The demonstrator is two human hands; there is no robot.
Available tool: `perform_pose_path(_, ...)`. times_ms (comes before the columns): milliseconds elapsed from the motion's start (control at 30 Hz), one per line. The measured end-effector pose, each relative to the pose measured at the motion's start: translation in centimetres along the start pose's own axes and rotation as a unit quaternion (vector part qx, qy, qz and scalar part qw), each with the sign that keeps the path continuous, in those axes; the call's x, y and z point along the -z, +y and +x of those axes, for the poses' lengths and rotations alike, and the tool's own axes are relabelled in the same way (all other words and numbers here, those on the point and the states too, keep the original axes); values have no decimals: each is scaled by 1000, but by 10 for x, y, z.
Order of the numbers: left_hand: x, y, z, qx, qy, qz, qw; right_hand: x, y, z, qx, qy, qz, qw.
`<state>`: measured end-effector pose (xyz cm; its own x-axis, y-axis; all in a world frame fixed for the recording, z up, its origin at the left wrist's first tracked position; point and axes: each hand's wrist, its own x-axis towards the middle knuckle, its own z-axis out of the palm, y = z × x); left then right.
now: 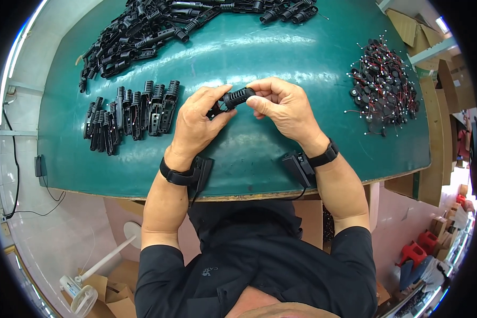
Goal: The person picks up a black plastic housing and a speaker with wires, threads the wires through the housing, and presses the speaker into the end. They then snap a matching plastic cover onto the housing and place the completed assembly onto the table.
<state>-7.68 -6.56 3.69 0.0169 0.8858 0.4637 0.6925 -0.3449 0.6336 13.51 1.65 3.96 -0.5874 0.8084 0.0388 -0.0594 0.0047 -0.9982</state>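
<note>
Above the middle of the green table, my left hand [196, 119] is closed around a black plastic housing [237, 97] with a slotted, ribbed end. My right hand [287, 108] pinches the same housing at its ribbed end, with thumb and forefinger close together. Its other end is partly hidden in my left fingers. Whether a small part sits between my right fingertips cannot be made out. Left of my hands, several similar black housings [155, 108] lie side by side in a loose row.
A large heap of black housings [138, 37] covers the table's far left, with a few more [289, 11] at the far edge. On the right lies a pile of round black discs with red wires [381, 87]. Cardboard [434, 132] borders the right edge of the green table [238, 164].
</note>
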Motion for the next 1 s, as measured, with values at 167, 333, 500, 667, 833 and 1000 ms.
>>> perform_pose_path(167, -1, -2, -1, -3, 4, 1, 1000, -3, 2, 1, -20, 6, 34, 999)
perform_pose_path(333, -2, -2, -2, -22, 15, 2, 1000, -8, 8, 1, -26, 23, 117, 993)
perform_pose_path(500, 1, -2, -4, 11, 1, -2, 1000, -10, 15, 1, -12, 20, 99, 995)
perform_pose_path(667, -2, -3, -3, -5, 25, -2, 1000, -20, 23, -3, 114, 66, -139, 982)
perform_pose_path(833, -3, -4, -4, 18, 50, 11, 999, -31, 16, -9, 258, 82, -369, 889)
perform_pose_path(1000, -1, -2, -4, 23, 41, 29, 998, -29, 11, -10, 266, 69, -456, 846)
